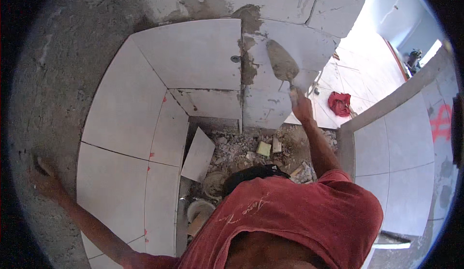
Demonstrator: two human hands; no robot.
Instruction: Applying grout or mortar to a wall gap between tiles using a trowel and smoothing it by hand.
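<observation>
My right hand (302, 108) is wrapped round the handle of a pointed trowel (282, 62). Grey mortar coats the trowel's blade, which is raised in front of the pale block wall (270, 95), right of the tiled part. Out at the far left, my left hand (47, 182) is against the rough grey wall (46, 100), its fingers apart and nothing visible in it. Between the hands, large white tiles (198, 51) cover the wall ahead and continue on the left wall. Dabs of mortar (249, 61) run along the tiles' right edge.
Rubble (232, 146) covers the floor below, with a loose white tile (198, 154) leaning at the left. A bucket (199, 211) stands by my body. Right of the block wall, a doorway shows a red bag or cloth (339, 104). A tiled half wall (396, 158) borders the right.
</observation>
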